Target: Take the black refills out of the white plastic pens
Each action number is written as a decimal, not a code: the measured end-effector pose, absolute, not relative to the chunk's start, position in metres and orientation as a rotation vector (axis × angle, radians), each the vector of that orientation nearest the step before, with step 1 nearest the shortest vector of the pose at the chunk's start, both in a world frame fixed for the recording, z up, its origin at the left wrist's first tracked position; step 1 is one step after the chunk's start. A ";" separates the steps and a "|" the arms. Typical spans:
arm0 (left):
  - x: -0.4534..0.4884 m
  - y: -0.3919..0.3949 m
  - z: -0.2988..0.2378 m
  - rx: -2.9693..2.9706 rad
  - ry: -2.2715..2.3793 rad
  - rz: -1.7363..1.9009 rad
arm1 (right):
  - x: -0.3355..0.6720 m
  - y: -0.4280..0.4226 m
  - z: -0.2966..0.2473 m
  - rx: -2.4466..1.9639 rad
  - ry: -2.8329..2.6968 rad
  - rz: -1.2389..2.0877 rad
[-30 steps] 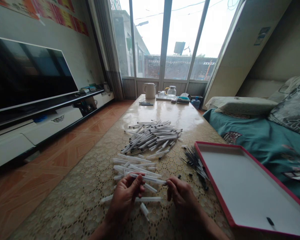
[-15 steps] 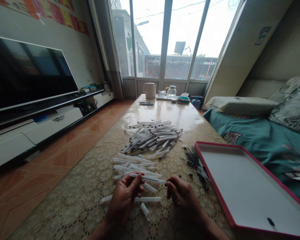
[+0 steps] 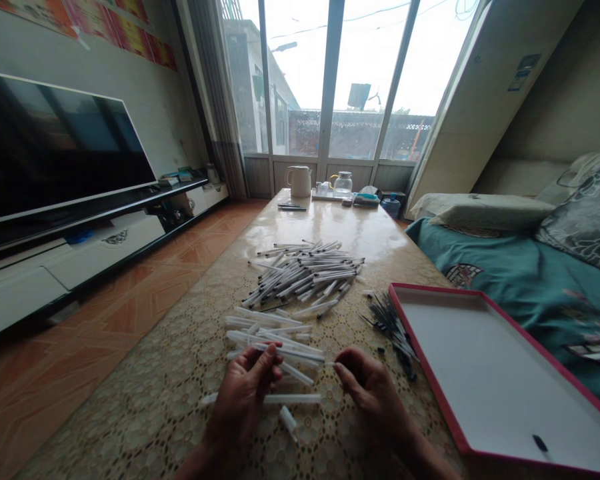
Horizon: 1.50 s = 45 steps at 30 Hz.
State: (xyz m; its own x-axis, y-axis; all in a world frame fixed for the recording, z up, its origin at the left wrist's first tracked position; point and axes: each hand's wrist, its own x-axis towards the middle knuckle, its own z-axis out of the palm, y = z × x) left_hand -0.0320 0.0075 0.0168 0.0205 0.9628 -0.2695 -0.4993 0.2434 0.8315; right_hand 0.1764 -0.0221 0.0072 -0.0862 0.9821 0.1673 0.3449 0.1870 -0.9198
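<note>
My left hand [image 3: 253, 377] is closed around a translucent white pen barrel [image 3: 300, 355], which points right with a dark line inside. At its right end, my right hand [image 3: 367, 387] pinches the thin pale end of a pen refill [image 3: 329, 363]; a small gap separates fingers and barrel. Several empty pen barrels [image 3: 265, 320] lie loosely behind my left hand, and another barrel [image 3: 295, 399] lies partly hidden by it. A white pen cap [image 3: 288, 419] rests between my wrists. Beyond is a heap of pens with dark ends [image 3: 305, 273].
Dark thin pen parts [image 3: 387, 323] are bunched beside a pink-rimmed white tray [image 3: 500, 360] at right. One black piece [image 3: 539, 443] lies in the tray. At the table's far end stand a kettle [image 3: 299, 182], a glass jug [image 3: 343, 184] and a tissue pack [image 3: 367, 196].
My right hand has moved slightly right, away from the barrel's end, and a thin pale piece shows between them. My left hand has shifted slightly left with the barrel.
</note>
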 end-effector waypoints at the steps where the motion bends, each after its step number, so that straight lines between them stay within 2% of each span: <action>1: -0.035 0.009 0.019 0.574 0.980 1.277 | 0.179 -0.022 0.008 -1.313 -1.593 0.887; 9: -0.060 0.020 0.025 0.403 1.059 1.553 | 0.216 -0.016 0.024 -1.494 -1.648 0.575; 15: -0.050 0.012 0.030 0.753 1.171 1.371 | 0.239 -0.007 0.019 -2.022 -1.388 0.059; 20: -0.045 0.010 0.031 1.056 1.331 1.243 | 0.251 -0.005 0.019 -2.210 -1.325 -0.157; 24: -0.050 0.014 0.024 1.131 1.390 1.314 | 0.253 -0.005 0.020 -2.145 -1.319 -0.171; 33: -0.047 0.012 0.021 1.147 1.340 1.374 | 0.248 -0.007 0.014 -1.910 -1.654 0.072; 40: -0.044 0.008 0.025 1.178 1.372 1.408 | 0.243 -0.009 0.019 -2.138 -1.506 -0.114; 43: -0.042 0.006 0.026 1.232 1.381 1.398 | 0.240 -0.009 0.022 -2.058 -1.504 -0.101; 45: -0.041 0.003 0.027 1.276 1.376 1.377 | 0.233 -0.010 0.024 -1.911 -1.549 0.019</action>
State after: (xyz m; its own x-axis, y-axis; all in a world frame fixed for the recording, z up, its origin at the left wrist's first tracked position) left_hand -0.0411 0.0033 0.0267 -0.1797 0.9767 0.1177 0.1165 -0.0977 0.9884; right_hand 0.2330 -0.0104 0.0244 0.2955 0.8739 0.3860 0.8643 -0.0725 -0.4977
